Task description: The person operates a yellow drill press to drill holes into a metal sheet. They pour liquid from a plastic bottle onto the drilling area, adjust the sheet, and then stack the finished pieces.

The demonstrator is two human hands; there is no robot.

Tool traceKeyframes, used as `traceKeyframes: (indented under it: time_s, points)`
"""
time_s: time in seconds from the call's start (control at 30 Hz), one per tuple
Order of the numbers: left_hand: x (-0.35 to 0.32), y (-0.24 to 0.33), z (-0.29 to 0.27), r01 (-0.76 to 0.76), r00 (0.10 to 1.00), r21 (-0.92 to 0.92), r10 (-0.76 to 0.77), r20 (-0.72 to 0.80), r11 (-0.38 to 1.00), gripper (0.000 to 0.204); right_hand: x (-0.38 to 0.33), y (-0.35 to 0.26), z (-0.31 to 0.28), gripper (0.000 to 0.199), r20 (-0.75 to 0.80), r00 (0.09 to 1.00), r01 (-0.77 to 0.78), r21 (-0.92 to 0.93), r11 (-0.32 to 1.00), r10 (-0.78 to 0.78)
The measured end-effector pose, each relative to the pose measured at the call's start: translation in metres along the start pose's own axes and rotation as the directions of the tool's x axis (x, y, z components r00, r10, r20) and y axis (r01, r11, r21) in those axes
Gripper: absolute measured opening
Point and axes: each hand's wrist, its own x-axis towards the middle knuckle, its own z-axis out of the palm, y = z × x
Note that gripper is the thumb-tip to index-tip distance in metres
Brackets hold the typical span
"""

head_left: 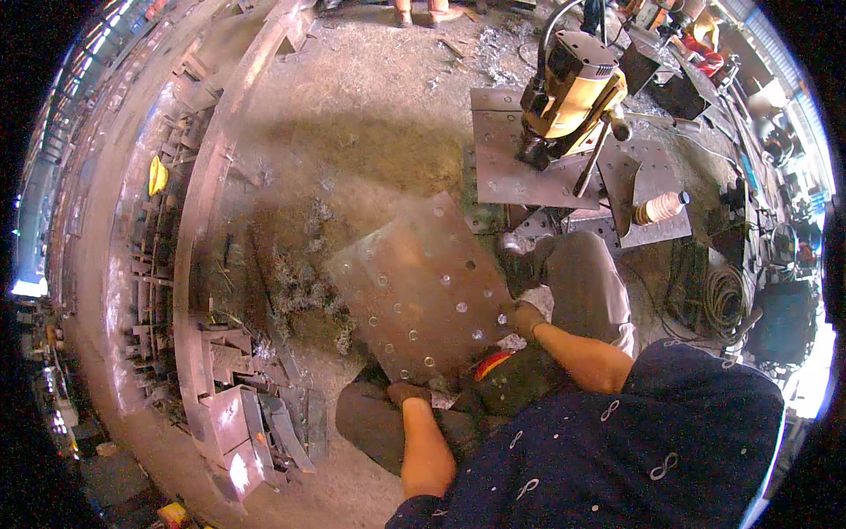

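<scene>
A rust-brown steel plate (421, 284) with rows of round holes and ring marks is tilted in front of my knees. My left hand (408, 392), closed, grips its near edge at the lower left. At its right corner my right hand (527, 319) is closed on the edge, beside a pale patch that I cannot make out. Fingers of both hands are partly hidden by the plate and shadow. Beyond my right knee, a yellow drilling machine (573, 88) with a dark motor top stands upright on another holed steel plate (493, 167).
A bottle (661, 208) with a pale cap is on plates right of the drill. Metal shavings (308, 282) litter the floor left of my plate. A long steel beam (198, 229) runs along the left, near steel offcuts (242, 432). Coiled cable (724, 295) lies at right.
</scene>
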Motion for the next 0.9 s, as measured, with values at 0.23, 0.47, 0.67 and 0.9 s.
traceKeyframes:
  time_s: [0.23,0.47,0.67,0.9]
  points:
    - [0.031,0.018,-0.058,0.092,0.915,0.142,-0.14,0.379,0.986,0.06,0.008,-0.03,-0.026,0.077,-0.045,0.998,-0.055,-0.088,0.995,0.051]
    - [0.036,-0.011,-0.193,0.465,0.863,-0.794,-0.399,0.309,0.391,0.058,0.049,-0.073,-0.051,0.067,-0.2,0.98,0.015,0.033,0.999,-0.008]
    - [0.116,-0.031,-0.152,0.204,0.64,-0.968,-0.728,0.247,-0.149,0.055,0.062,-0.175,-0.097,0.058,-0.193,0.975,-0.072,0.18,0.981,0.107]
    - [0.192,-0.102,-0.107,0.66,0.649,-0.213,-0.689,-0.321,0.721,0.055,0.083,-0.233,-0.115,0.058,-0.433,0.901,0.075,0.101,0.992,-0.025]
